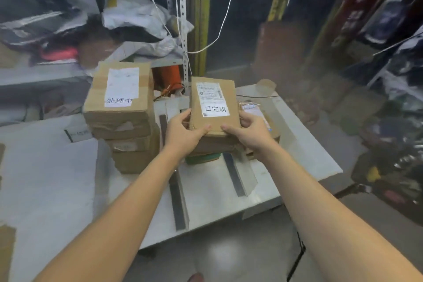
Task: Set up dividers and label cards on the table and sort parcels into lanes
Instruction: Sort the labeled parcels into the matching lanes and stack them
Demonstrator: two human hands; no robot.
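A brown cardboard parcel (pixel 214 101) with a white shipping label and a sticker reading 已完成 tops a short stack in the middle lane. My left hand (pixel 183 130) grips its near left corner and my right hand (pixel 248 130) grips its near right corner. To the left stands a taller stack of boxes (pixel 121 117), its top box labelled 处理中. Two dark-faced divider strips (pixel 178 199) (pixel 235 178) lie along the white table (pixel 297 155), either side of the middle lane. A parcel with a white label (pixel 258 112) shows behind my right hand.
A label card (pixel 77 134) stands left of the tall stack. Shelves with bags and clutter fill the left and right sides. White cords (pixel 183 18) hang from a perforated metal post behind the table. A cardboard piece (pixel 5 252) sits at the lower left edge.
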